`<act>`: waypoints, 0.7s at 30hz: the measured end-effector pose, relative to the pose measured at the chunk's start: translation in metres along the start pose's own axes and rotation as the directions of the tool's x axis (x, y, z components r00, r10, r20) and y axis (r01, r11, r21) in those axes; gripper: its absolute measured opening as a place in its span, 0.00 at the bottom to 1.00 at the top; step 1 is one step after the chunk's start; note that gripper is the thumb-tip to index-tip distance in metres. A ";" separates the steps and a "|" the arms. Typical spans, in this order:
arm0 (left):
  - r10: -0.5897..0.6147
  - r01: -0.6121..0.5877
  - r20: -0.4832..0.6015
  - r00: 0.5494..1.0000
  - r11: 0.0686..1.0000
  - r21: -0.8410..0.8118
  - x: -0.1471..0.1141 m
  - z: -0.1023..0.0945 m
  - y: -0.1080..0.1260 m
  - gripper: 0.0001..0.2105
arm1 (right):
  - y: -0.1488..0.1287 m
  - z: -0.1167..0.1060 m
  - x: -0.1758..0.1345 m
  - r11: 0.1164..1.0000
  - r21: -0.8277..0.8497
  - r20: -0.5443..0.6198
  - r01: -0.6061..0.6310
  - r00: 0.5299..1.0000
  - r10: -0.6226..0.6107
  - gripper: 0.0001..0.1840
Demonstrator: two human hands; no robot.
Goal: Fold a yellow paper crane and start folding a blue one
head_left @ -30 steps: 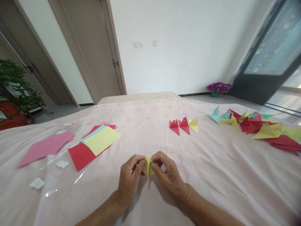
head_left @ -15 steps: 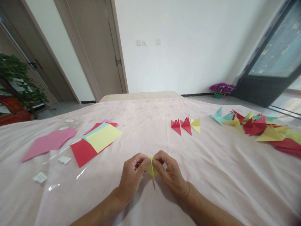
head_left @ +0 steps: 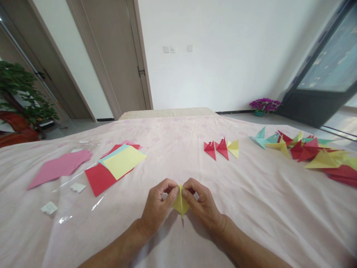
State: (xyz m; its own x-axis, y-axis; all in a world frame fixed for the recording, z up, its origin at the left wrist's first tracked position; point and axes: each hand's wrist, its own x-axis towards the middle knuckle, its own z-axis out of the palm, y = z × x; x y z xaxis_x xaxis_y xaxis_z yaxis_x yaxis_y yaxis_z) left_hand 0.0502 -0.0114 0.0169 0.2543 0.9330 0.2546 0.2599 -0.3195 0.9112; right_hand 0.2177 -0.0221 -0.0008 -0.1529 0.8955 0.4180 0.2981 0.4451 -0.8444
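Note:
A folded yellow paper crane [head_left: 181,204] is held up between my two hands just above the cloth, its narrow tip pointing down toward me. My left hand [head_left: 159,199] pinches its upper left side between thumb and fingers. On the other side my right hand [head_left: 202,203] pinches the upper right part in the same way. The fingertips hide the crane's outer edges. Farther off stand two red paper cranes [head_left: 222,149] and a yellow paper crane [head_left: 233,148] in a short row.
On the left lie pink paper sheets [head_left: 60,167], a red sheet [head_left: 102,178] under a yellow sheet [head_left: 124,162], clear plastic wrapping and white scraps [head_left: 78,187]. A heap of coloured cranes [head_left: 309,150] fills the right side of the pink tablecloth [head_left: 167,149].
More of the yellow crane's sides shows below my thumbs, which look spread slightly wider. Both hands keep their pinch. The whole view has shifted a little.

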 end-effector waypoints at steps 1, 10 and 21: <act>0.023 -0.023 0.009 1.000 1.000 0.012 0.000 -0.001 0.000 0.10 | -0.001 0.000 0.000 1.000 0.000 0.005 0.003 1.000 -0.003 0.11; 0.128 -0.132 0.068 0.989 0.990 0.050 0.003 -0.006 -0.003 0.09 | -0.007 -0.002 -0.002 0.999 -0.012 0.051 0.030 0.998 -0.029 0.12; 0.108 -0.106 0.132 0.985 0.994 -0.025 -0.005 -0.003 0.004 0.05 | -0.004 -0.002 -0.004 0.999 -0.034 -0.056 0.032 0.998 -0.034 0.09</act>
State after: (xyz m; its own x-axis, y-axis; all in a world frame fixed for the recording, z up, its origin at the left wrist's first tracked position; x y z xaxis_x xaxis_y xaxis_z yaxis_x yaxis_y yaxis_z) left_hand 0.0474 -0.0166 0.0206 0.4017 0.8628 0.3069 0.2080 -0.4123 0.8870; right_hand 0.2192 -0.0275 0.0017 -0.1102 0.8786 0.4646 0.3247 0.4736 -0.8187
